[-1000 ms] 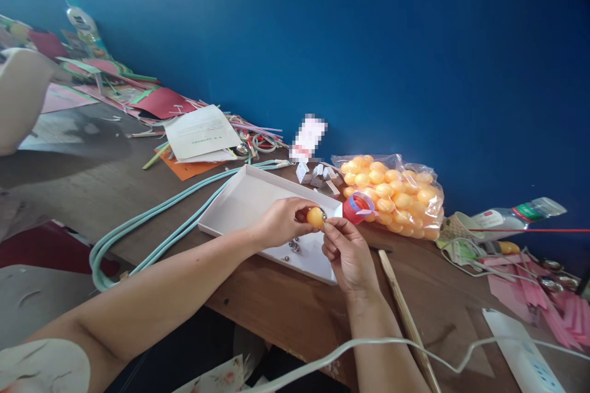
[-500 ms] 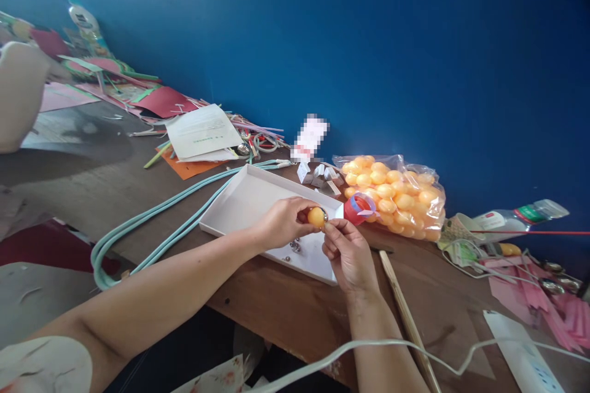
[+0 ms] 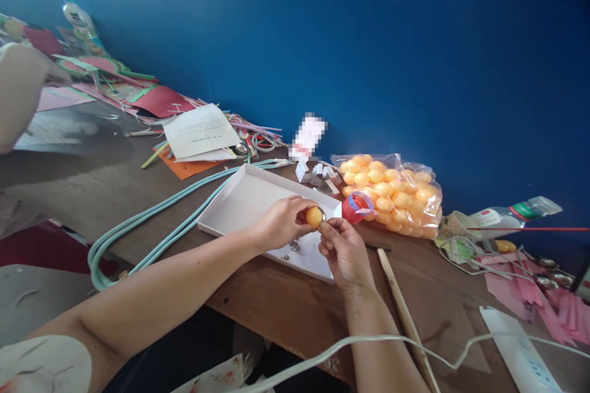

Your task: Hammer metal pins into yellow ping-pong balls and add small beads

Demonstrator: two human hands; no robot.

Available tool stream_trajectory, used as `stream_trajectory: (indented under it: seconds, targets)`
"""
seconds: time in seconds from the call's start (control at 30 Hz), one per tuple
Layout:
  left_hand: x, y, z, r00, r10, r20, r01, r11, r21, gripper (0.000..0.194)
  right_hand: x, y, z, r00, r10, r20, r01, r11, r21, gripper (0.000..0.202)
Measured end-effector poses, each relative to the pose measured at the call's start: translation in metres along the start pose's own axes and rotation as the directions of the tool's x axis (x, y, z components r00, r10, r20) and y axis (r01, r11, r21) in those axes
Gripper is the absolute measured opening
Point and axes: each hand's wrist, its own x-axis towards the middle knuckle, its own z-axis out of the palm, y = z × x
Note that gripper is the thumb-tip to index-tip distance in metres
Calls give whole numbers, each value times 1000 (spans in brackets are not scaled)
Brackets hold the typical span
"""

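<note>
Left hand (image 3: pixel 288 221) has its fingers curled round the orange ball (image 3: pixel 314 217), right over the white tray (image 3: pixel 258 194). Right hand (image 3: pixel 342 247), at the ball's 4 o'clock, has thumb and fingertips pinched at its edge; can't tell if they're gripping anything. Bag of balls (image 3: pixel 391 193) sits at 2 o'clock.

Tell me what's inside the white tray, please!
Small, shiny metal pieces lie in the white tray. The left hand and right hand hide parts of it, so I can't tell what's beneath them.

worn on head, facing down-forward
</note>
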Motion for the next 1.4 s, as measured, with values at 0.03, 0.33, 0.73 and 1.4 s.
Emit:
stream_trajectory:
  seconds: [0.03, 0.33, 0.73, 1.4]
  targets:
    - [0, 0, 0, 1000, 2, -1, -2, 1000, 4, 33, 0, 0, 0, 1000, -3, 2, 3, 1000, -3, 30]
    - [1, -3, 4, 998, -66, 2, 66, 986, -151, 35, 1, 1, -2, 997, -73, 23, 75, 995, -68, 26]
    - [6, -4, 5, 952, -227, 205, 304, 768, -563, 45, -3, -3, -2, 995, -59, 82, 54, 997, 57, 22]
    - [3, -3, 8, 982, -156, 110, 189, 871, -454, 42, 3, 6, -2, 973, -206, 103, 224, 951, -212, 27]
